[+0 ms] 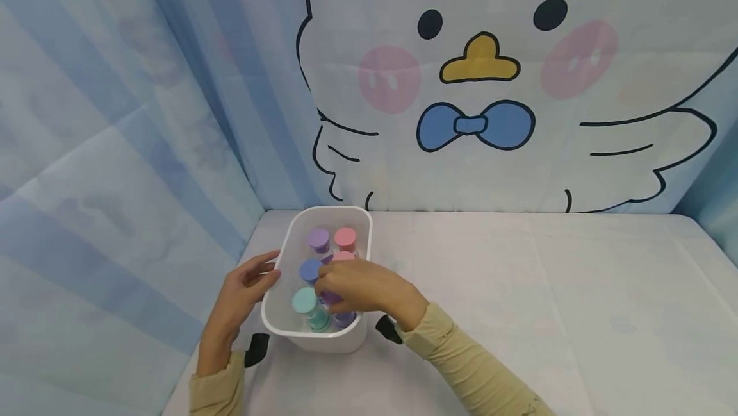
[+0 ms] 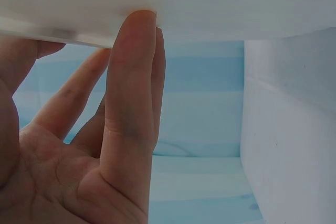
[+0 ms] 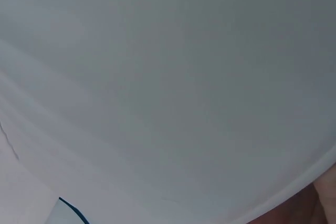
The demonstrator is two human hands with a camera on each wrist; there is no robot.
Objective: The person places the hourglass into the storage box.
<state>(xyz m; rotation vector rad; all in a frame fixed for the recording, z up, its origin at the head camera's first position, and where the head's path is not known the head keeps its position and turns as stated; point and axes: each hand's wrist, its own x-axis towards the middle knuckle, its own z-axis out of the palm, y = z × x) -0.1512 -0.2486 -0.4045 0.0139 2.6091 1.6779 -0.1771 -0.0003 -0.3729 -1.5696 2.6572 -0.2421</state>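
Note:
A white plastic bin [image 1: 275,323] stands on the table with several small clear bottles in it. Among their caps are a teal cap [image 1: 305,300], a blue cap [image 1: 310,270], a purple cap [image 1: 319,238] and a pink cap [image 1: 345,238]. My right hand [image 1: 366,284] reaches over the bin's right rim, its curled fingers gripping a purple-capped bottle [image 1: 331,299] that it partly covers. My left hand [image 1: 239,294] steadies the bin from the left. In the left wrist view, that hand's extended fingers [image 2: 128,93] touch the bin's white outer wall [image 2: 226,9].
White cloth covers the table [image 1: 490,313]. Behind it hangs a curtain [image 1: 473,172] printed with a cartoon bird, and a blue striped curtain [image 1: 115,179] borders the left side. The bin's pale wall [image 3: 173,98] fills most of the right wrist view.

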